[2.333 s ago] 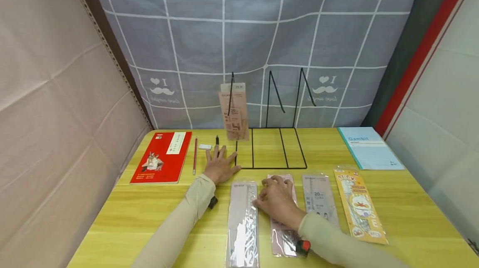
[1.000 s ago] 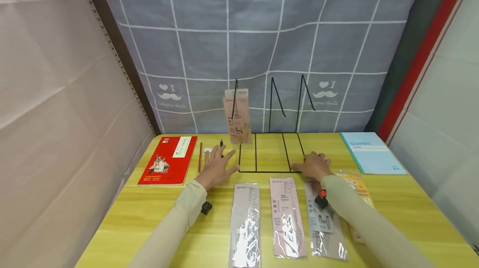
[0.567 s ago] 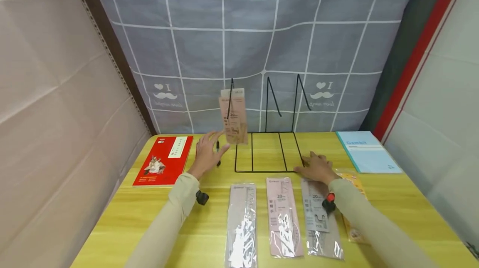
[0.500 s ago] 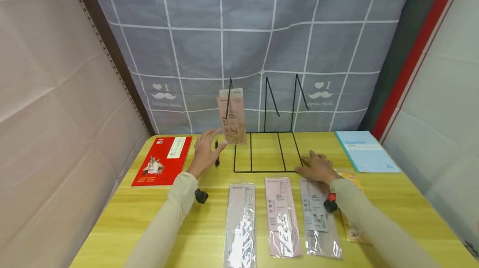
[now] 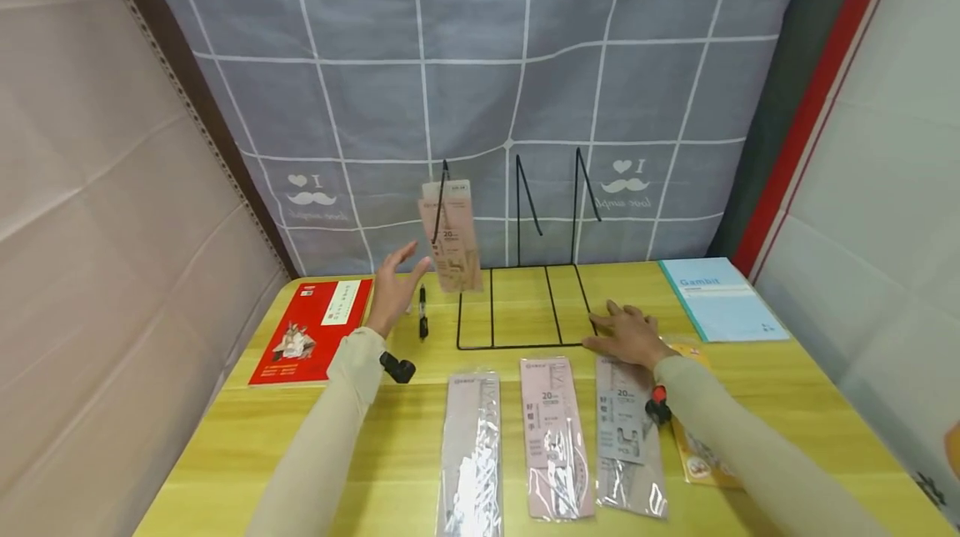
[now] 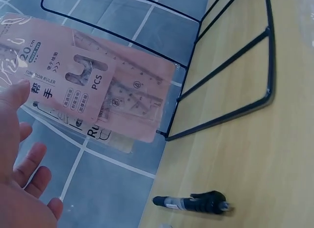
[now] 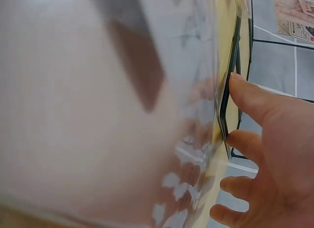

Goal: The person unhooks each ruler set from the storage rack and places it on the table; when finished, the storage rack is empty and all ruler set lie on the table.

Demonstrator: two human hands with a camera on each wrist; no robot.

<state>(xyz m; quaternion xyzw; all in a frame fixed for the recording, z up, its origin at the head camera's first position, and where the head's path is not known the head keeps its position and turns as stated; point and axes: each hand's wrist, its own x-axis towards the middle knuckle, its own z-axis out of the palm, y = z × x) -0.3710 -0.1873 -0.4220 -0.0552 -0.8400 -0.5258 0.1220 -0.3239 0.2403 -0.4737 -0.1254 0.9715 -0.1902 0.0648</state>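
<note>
My left hand (image 5: 395, 291) is raised beside the pink ruler-set pack (image 5: 452, 249) that hangs from the left hook of a black wire rack (image 5: 551, 305). Its fingers are spread and nothing is in them; in the left wrist view the thumb overlaps the pack's edge, and I cannot tell whether it touches. My right hand (image 5: 626, 335) rests at the rack's front right corner, thumb and a finger against the black wire in the right wrist view. Below it lie a grey ruler pack (image 5: 621, 416), a pink ruler pack (image 5: 551, 412) and a pale ruler pack (image 5: 472, 412).
A yellow duck pack (image 5: 697, 445) lies partly under the right forearm. At left are a red notebook (image 5: 303, 349) and a black pen (image 5: 423, 316). A blue notebook (image 5: 723, 303) lies at back right. Two bare hooks (image 5: 528, 195) stand on the rack before a grey cloth.
My right hand has left the pink pack on the table and moved forward and right to the rack's corner. My left hand has risen from beside the pen towards the hanging pack.
</note>
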